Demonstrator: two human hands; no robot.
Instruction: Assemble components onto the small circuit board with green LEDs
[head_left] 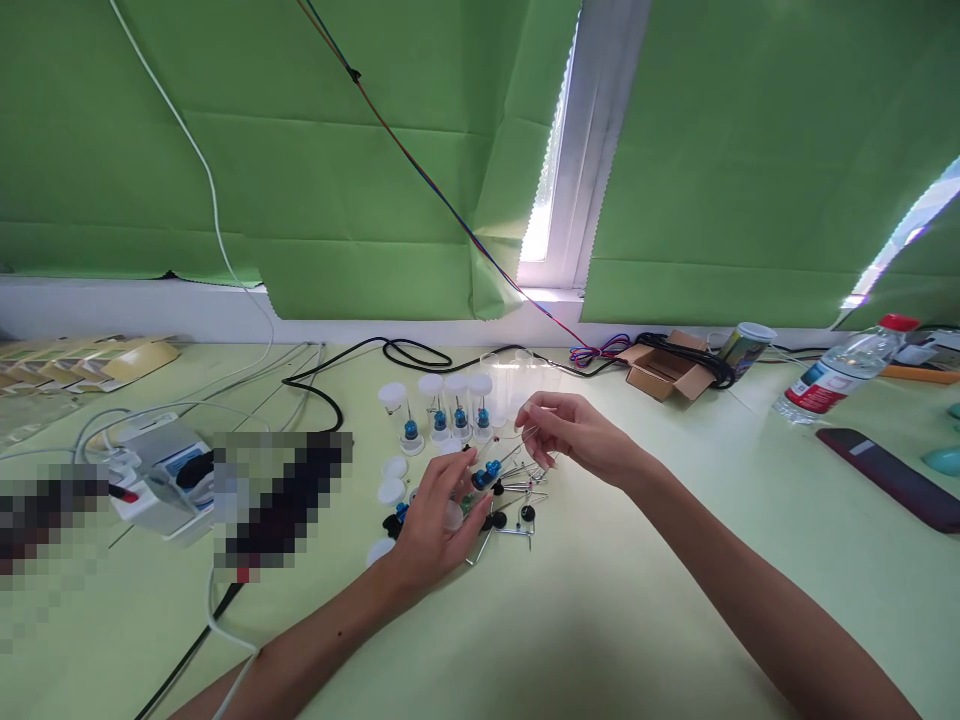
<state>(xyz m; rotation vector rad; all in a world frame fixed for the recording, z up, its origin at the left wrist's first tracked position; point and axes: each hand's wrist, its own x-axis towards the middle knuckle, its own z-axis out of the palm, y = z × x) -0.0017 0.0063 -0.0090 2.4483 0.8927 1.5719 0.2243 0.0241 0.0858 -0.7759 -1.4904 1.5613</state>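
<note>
My left hand is curled around a clear plastic tube, tilted up to the right. A blue fitting with a thin metal rod shows at the tube. Just right of it, my right hand has its fingers pinched near the rod's upper end; what they hold is too small and see-through to name. Behind my hands, several clear tubes with white caps stand upright, each with a blue fitting inside. Loose white caps lie left of my left hand. Thin bent metal rods and black round knobs lie under and between my hands.
A white power strip with cables sits at the left. Along the back are a black cable, an open cardboard box and a can. A water bottle and a dark flat case lie at the right.
</note>
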